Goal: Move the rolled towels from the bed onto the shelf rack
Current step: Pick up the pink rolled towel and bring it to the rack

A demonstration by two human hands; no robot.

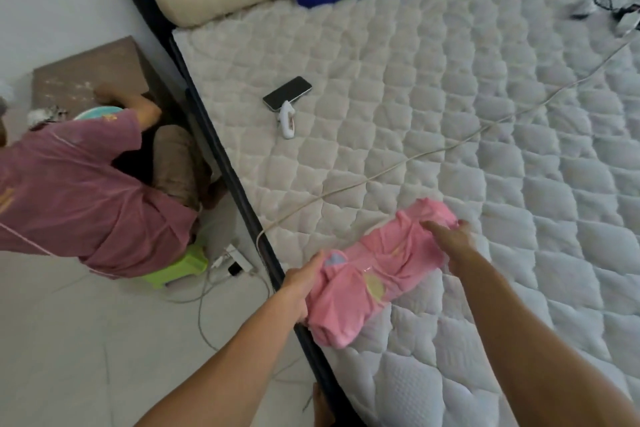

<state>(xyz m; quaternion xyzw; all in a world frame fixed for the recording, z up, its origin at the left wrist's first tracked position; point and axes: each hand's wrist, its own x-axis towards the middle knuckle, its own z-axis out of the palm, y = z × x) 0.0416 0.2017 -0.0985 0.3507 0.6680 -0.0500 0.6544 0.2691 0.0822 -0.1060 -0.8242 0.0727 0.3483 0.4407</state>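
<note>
Right at the near left edge of the bed [415, 87], the pink rolled towel [377, 274] lies slantwise on the quilted mattress, its long axis running from the edge up and away toward the middle of the bed. Both hands are on it, 1 at each end. The left hand [304, 284] has its fingers curled round the near end, the end that slightly overhangs the bed's dark border. The right hand [453, 239] is laid over the far end, thumb stretched along the top; its fingers go round the far side where I cannot see them, so it looks like a hold, not just a touch. So the roll sits straight between the 2 grips, and a level lift from both ends should keep it from unrolling. No shelf rack shows from here. A white cable [433, 156] crosses the mattress just beyond the towel, apart from it, and a phone [286, 92] lies farther up the bed.
</note>
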